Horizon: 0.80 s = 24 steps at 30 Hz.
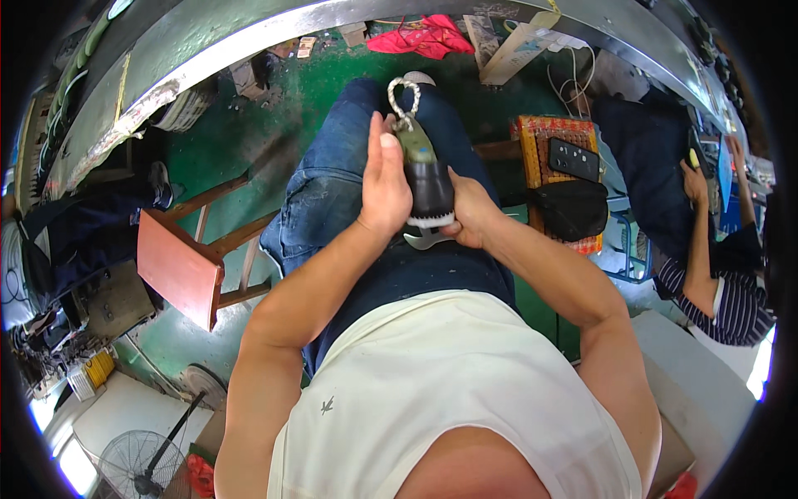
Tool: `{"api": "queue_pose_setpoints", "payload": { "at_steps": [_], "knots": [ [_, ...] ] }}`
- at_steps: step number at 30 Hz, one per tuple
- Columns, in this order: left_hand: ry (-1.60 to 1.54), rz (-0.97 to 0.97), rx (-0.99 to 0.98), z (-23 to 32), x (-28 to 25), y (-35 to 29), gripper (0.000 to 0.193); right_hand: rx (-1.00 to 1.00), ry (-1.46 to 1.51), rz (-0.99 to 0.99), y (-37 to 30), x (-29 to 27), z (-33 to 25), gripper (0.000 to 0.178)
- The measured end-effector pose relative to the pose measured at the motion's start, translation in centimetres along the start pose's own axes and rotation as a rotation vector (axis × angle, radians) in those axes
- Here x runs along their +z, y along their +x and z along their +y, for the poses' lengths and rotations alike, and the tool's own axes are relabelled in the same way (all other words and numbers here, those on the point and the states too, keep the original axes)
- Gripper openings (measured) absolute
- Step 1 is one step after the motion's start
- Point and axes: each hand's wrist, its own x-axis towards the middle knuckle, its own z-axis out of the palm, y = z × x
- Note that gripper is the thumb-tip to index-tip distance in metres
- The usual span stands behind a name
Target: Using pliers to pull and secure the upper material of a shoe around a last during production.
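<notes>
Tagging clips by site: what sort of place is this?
Probably a small workshop or factory floor: a worn metal-edged bench runs across the top, scraps litter the green floor, and another person in a striped shirt works at the right.

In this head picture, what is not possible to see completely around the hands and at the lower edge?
All in the head view:
Curved silver metal piece: its upper part is covered by the tapered green-and-black object with white rope loop.
Right hand: some fingers are hidden by that object.
The object's underside: turned away from the camera.
Round grey wire fan: cut off by the lower edge.
</notes>
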Motion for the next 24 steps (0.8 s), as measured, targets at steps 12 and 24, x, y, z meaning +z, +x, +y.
{"api": "queue_pose_setpoints", "payload": {
  "at_steps": [12, 24],
  "knots": [
    [0.412, -0.325, 0.184, 0.5, -3.7, 5.0, 0.120, -0.008, -0.262, -0.085, 0.9, 0.9, -5.5, 0.048],
    [0.619, -0.311, 0.596, -1.2, -4.3, 4.3, 0.090, -1.606, -0.906, -0.062, 1.7, 0.4, -6.9, 0.023]
  ]
}}
